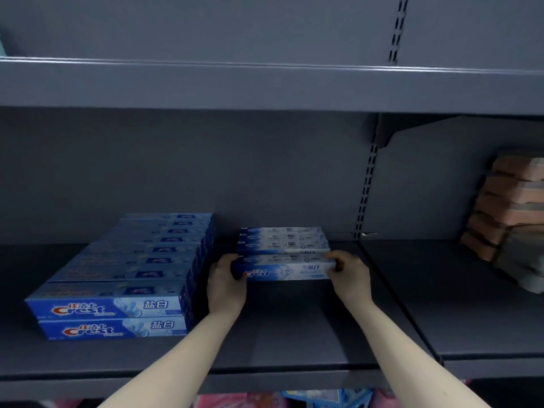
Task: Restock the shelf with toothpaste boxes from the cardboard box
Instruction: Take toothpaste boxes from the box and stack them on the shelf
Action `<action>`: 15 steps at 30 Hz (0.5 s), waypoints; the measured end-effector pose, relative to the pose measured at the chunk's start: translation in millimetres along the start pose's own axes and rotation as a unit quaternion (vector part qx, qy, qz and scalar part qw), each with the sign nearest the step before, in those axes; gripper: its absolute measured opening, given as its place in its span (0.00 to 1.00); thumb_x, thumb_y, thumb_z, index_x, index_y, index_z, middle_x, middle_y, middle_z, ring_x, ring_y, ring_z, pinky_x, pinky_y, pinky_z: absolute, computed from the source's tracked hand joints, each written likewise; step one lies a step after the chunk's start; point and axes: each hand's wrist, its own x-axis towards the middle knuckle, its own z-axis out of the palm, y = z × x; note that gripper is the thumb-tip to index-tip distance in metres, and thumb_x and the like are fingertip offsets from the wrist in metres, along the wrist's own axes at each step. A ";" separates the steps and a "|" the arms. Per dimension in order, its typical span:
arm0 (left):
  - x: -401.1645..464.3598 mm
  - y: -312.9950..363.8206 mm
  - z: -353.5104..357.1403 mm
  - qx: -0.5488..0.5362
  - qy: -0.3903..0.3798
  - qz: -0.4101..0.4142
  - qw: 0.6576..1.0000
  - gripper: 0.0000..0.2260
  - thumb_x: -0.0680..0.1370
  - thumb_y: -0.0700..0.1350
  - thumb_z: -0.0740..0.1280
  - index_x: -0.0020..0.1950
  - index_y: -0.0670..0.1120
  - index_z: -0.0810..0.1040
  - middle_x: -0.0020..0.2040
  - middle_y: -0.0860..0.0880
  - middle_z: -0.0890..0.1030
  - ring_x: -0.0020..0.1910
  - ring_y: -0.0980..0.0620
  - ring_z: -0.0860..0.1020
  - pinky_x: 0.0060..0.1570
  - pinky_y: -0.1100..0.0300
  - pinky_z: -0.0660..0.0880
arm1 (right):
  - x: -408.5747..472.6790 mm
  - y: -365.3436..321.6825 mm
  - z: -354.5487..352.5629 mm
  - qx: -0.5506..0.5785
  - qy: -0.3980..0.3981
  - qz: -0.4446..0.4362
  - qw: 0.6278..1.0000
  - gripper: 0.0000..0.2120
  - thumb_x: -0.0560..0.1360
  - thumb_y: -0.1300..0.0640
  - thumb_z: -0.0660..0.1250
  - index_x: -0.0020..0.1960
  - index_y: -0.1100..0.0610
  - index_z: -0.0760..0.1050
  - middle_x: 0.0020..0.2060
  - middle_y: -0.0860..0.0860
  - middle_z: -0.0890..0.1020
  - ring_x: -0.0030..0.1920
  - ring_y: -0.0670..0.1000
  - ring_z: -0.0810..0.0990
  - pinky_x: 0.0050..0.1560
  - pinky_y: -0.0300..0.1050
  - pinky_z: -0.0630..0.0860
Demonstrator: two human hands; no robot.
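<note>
Fingers of the left hand are curled round the left end of a white-and-blue toothpaste box, and the fingers of the right hand are curled round its right end, so the box is pinched lengthwise between both hands. It is held at the middle of the frame, low over the shelf and just in front of the white row already placed there; whether its underside touches the shelf cannot be told. Several slips are judged possible from here. If the box is pushed back at a slant, the white row behind could be knocked askew or driven toward the back panel. If one end is released before the other, the box could swing toward the darker blue stack at the left of the frame, which lies just beside the left hand. A thin carton squeezed from its ends could also buckle. Counted, one box is held; three box tops are seen in the white row behind it, though a lower layer may be hidden. The blue stack shows two boxes on its front face, one upon the other, and about eight or nine rows running back, the farthest being too blurred to count surely. At the right edge of the frame a pile of brown-and-grey packs is seen, uncounted. The cardboard box is not in view.
</note>
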 end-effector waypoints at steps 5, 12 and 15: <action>9.3 -0.7 3.8 -0.009 -0.007 0.002 1.000 0.20 0.75 0.38 0.68 0.65 0.48 0.72 0.61 0.44 0.75 0.57 0.48 0.75 0.55 0.58 0.72 | 7.3 1.5 7.5 0.002 0.015 -0.002 1.000 0.15 0.70 0.71 0.64 0.51 0.57 0.81 0.49 0.56 0.81 0.44 0.48 0.75 0.37 0.30 0.63; 10.6 2.8 8.2 -0.013 -0.002 0.008 1.000 0.21 0.76 0.35 0.65 0.68 0.46 0.70 0.64 0.44 0.73 0.62 0.48 0.72 0.55 0.64 0.66 | 12.9 -3.0 9.4 -0.025 -0.002 0.017 1.000 0.15 0.73 0.70 0.61 0.54 0.58 0.78 0.51 0.55 0.81 0.45 0.49 0.74 0.36 0.33 0.63; 8.1 4.9 8.9 -0.016 -0.006 0.003 1.000 0.21 0.77 0.34 0.64 0.69 0.47 0.69 0.62 0.45 0.76 0.60 0.48 0.73 0.52 0.65 0.66 | 12.7 -4.7 9.6 -0.027 -0.007 0.024 0.999 0.15 0.74 0.69 0.60 0.57 0.59 0.75 0.52 0.56 0.81 0.48 0.52 0.77 0.35 0.33 0.62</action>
